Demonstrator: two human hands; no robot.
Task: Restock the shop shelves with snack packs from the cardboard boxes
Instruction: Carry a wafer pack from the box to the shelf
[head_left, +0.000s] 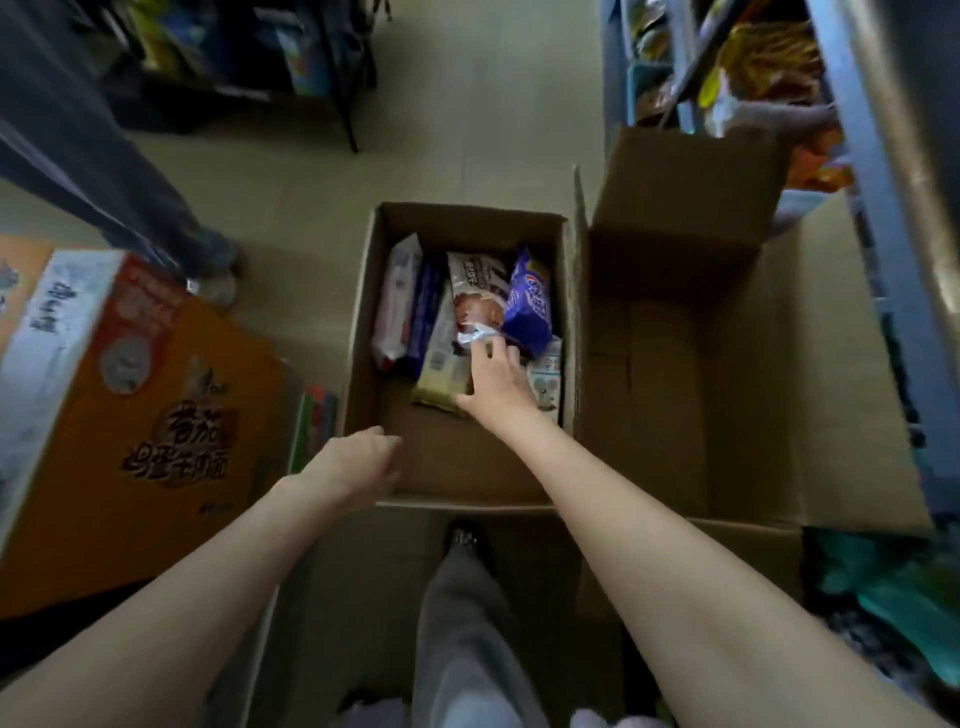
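Note:
An open cardboard box (363, 291) stands on the floor in front of me with several snack packs inside. My right hand (496, 379) reaches into it, and its fingers touch the near end of a brown snack pack (475, 296). Whether they pinch it is unclear. A purple pack (530, 301) lies just right of that one, a white-and-red pack (397, 301) stands at the left wall, and a yellowish pack (441, 374) lies under my hand. My left hand (358, 462) hovers at the box's near left corner with loosely curled fingers and holds nothing.
A second, larger cardboard box (675, 389) stands open on the right with no packs visible inside. A blue metal shelf (852, 171) with snack packs rises at far right. An orange printed carton (130, 415) sits at left. Another person's leg (104, 171) is at upper left.

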